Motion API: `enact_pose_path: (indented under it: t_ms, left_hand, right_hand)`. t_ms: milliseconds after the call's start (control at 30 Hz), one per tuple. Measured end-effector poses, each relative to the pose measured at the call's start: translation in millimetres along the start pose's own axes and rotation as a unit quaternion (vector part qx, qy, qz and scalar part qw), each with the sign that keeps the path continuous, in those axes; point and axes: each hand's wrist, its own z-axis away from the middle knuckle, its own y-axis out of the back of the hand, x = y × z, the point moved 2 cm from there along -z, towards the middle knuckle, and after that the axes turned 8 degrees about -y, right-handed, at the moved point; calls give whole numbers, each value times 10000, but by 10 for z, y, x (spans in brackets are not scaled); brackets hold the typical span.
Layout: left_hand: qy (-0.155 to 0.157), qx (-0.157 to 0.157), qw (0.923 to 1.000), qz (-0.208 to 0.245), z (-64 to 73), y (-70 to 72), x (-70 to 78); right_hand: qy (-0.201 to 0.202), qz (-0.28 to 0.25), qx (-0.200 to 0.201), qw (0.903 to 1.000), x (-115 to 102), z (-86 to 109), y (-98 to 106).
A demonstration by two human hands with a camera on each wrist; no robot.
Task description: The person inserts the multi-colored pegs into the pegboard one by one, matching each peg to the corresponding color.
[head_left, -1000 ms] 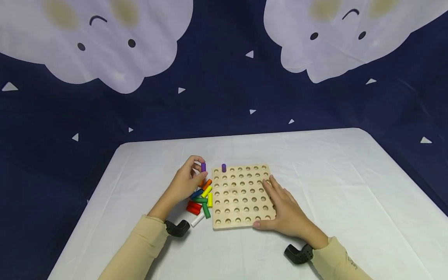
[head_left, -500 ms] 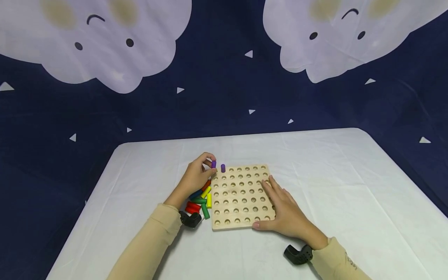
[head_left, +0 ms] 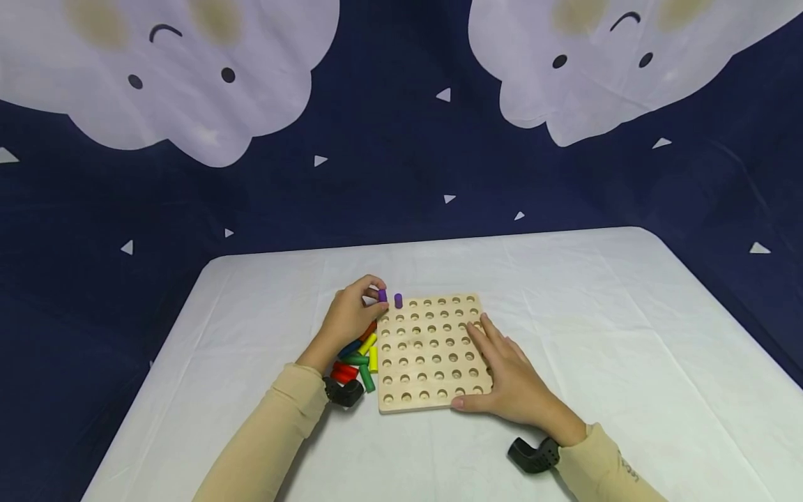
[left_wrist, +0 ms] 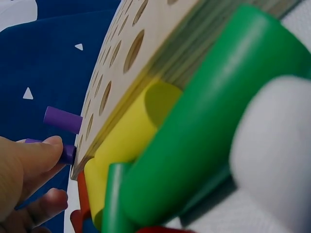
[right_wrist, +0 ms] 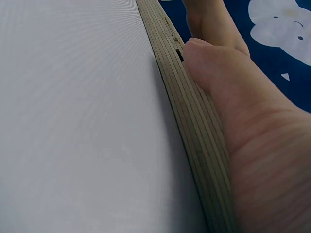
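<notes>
A pale wooden pegboard [head_left: 410,352] with rows of round holes lies on the table. My left hand [head_left: 351,317] pinches a purple peg [left_wrist: 68,154] between thumb and fingers, upright at the hole in the far left corner. Beside it another purple peg [head_left: 398,301] stands in the far row. My right hand [head_left: 511,380] rests on the board's near right corner, fingers straight over the right side. Its thumb [right_wrist: 209,60] lies against the near edge in the right wrist view.
Left of the board lie loose pegs: yellow [head_left: 373,359], green [head_left: 366,378], red [head_left: 345,371], blue [head_left: 351,348] and orange [head_left: 369,330]. A white peg [left_wrist: 277,150] looms close in the left wrist view. White cloth [head_left: 596,300] covers the table; a dark blue backdrop [head_left: 389,202] hangs behind.
My left hand has carried the purple peg rightward from beside the board to its far left corner, and the peg now sits slightly lower. The right hand keeps its place.
</notes>
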Motion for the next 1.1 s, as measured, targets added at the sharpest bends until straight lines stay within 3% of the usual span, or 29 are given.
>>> enact_pose_path:
  t_ms: [233, 367, 533, 667, 800, 900, 1100]
  left_hand:
    - [-234, -65, 9984, -511, 9, -60, 13]
    - [-269, -85, 9980, -561, 30, -51, -7]
    - [-141, -323, 9991, -219, 76, 56, -29]
    - [234, -484, 9986, 1, 145, 186, -51]
    - [504, -727, 9948, -506, 238, 250, -104]
    - [479, -894, 9895, -1025, 297, 224, -136]
    - [329, -836, 9857, -1428, 344, 169, -86]
  right_hand:
    - [19, 17, 0, 10000, 12, -4, -13]
    - [33, -8, -13, 10000, 13, -4, -19]
    - [21, -10, 8, 10000, 10, -5, -9]
    - [12, 51, 30, 10000, 6, -9, 1]
    - [1, 62, 50, 10000, 1, -11, 20]
    - [10, 68, 72, 10000, 3, -11, 29]
    - [1, 19, 51, 10000, 10, -10, 1]
